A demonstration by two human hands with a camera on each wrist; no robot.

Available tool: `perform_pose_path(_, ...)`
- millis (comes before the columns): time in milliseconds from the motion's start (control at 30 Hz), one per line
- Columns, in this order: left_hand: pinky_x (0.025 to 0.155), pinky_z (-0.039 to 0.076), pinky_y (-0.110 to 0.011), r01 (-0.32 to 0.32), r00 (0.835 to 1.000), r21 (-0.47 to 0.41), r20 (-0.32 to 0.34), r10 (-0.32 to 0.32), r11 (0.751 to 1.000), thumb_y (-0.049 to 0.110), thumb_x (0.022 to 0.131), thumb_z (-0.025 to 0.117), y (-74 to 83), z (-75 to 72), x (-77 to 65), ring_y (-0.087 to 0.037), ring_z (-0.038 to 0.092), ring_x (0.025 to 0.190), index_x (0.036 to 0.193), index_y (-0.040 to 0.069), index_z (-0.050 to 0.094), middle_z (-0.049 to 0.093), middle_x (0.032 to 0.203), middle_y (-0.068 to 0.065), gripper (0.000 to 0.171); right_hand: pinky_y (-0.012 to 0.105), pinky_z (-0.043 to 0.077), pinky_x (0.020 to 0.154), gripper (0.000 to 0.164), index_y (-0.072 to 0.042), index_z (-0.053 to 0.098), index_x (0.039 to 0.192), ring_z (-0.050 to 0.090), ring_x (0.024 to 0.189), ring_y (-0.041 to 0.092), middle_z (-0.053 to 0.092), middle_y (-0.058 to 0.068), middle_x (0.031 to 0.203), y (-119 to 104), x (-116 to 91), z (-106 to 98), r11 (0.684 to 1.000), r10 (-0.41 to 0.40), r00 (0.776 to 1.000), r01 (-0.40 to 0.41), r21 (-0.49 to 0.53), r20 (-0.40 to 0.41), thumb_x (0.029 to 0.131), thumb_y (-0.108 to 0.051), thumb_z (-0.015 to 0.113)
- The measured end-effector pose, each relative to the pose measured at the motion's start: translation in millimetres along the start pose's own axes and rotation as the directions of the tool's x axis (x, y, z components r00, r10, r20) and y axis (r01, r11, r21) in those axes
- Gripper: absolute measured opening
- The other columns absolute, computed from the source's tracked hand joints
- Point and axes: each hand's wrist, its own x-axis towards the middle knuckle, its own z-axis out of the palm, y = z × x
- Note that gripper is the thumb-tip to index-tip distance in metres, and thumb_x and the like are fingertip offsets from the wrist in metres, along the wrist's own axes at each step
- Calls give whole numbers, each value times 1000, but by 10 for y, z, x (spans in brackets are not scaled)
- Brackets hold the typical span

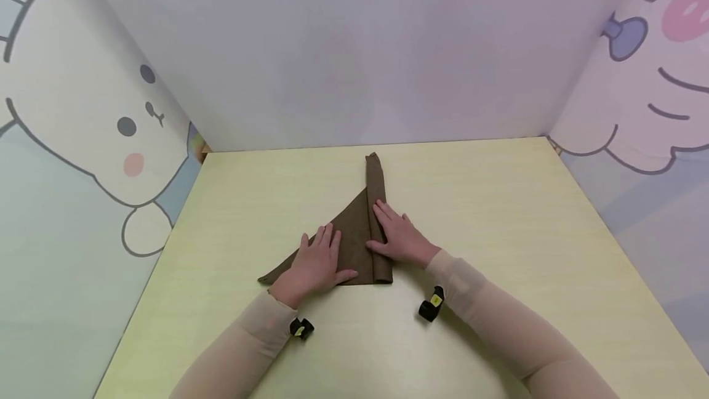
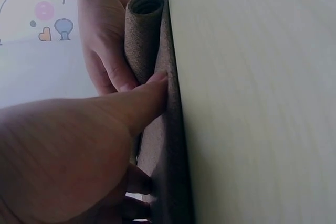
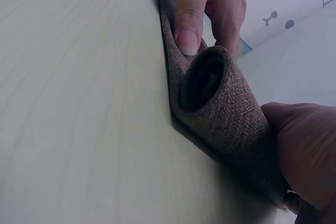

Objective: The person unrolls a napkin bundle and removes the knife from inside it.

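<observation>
A brown cloth (image 1: 353, 245) lies on the table, its flat part a triangle that tapers to a point at the left. Its right side is wound into a narrow roll (image 1: 376, 180) that runs away from me and sticks out past the triangle at the far end. My left hand (image 1: 314, 265) rests spread on the flat part, thumb near the front edge. With fairly straight fingers, my right hand (image 1: 405, 240) lies over the roll, its thumb reaching across to the left side. The roll's open near end (image 3: 223, 74) shows layered cloth in the right wrist view.
The pale wooden table (image 1: 498, 214) carries the cloth. A plain white wall (image 1: 354, 48) rises behind it, and panels with cartoon animals stand at the left (image 1: 83, 140) and right (image 1: 653, 91). Each wrist wears a small black camera (image 1: 431, 305).
</observation>
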Motion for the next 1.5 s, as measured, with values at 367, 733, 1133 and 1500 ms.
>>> perform_pose_path(367, 107, 26, -57, -2, 1000, 27, 0, 2, 1000, 77, 86, 36, -11, 38, 27, -32, 22, 143, 151, 3, 29, 23, 156, -19, 98, 58, 25, 108, 88, -2, 18, 153, 23, 143, 27, 14, 14, 159, 56, -24, -17, 999, 0, 1000, 1, 36, -11, 91, -50, 60)
perform_pose_path(733, 107, 25, -58, -3, 1000, 11, 3, 3, 1000, 76, 87, 37, -12, 45, 1, -32, 22, 143, 151, 3, 28, 22, 156, -19, 98, 56, 22, 110, 88, -3, 17, 154, 25, 142, 28, 13, 13, 159, 93, -46, -17, 997, 2, 1000, -1, 72, -5, 92, -49, 60)
perform_pose_path(1133, 108, 24, -57, 3, 1000, -2, 9, -3, 1000, 76, 87, 36, -12, 42, 8, -32, 21, 144, 152, 4, 26, 20, 157, -19, 98, 56, 22, 110, 88, -1, 18, 153, 25, 142, 30, 17, 14, 159, 129, -85, -57, 996, 5, 1000, -3, 86, -14, 92, -47, 61)
perform_pose_path(1500, 107, 24, -58, 4, 1000, -20, 2, -4, 1000, 76, 87, 38, -7, 21, -9, -32, 21, 144, 152, 4, 27, 21, 156, -19, 97, 55, 19, 111, 87, -1, 16, 153, 22, 143, 27, 17, 14, 159, 194, -139, -83, 992, 21, 1000, -19, 123, -18, 92, -44, 61)
